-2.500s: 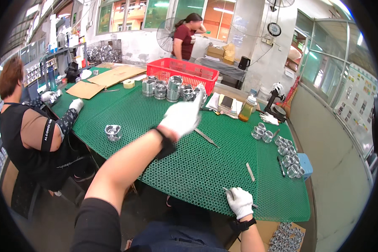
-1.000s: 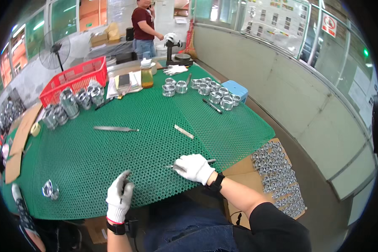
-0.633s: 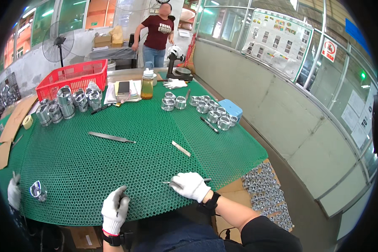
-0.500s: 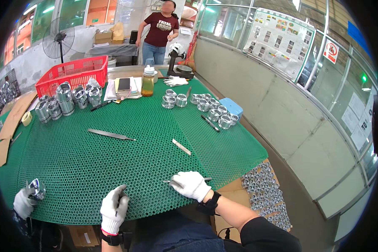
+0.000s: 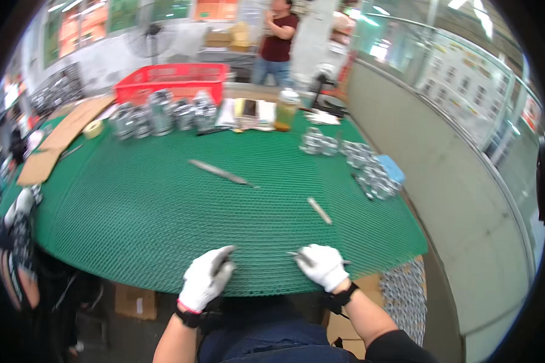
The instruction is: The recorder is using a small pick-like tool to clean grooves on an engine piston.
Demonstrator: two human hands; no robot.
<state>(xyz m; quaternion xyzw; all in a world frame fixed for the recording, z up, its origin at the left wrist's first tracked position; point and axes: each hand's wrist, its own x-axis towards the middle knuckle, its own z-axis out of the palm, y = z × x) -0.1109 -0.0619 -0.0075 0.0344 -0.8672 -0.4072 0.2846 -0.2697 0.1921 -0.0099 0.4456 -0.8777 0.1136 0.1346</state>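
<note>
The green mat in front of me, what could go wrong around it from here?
The thin metal tool in your right hand points toward your left hand, so it might poke that glove if the two come together.

The metal cups sit near the right edge of the green mat; a bump could knock some off.

The bottle of yellowish liquid stands by the papers and might wet them if it tipped and leaked.
</note>
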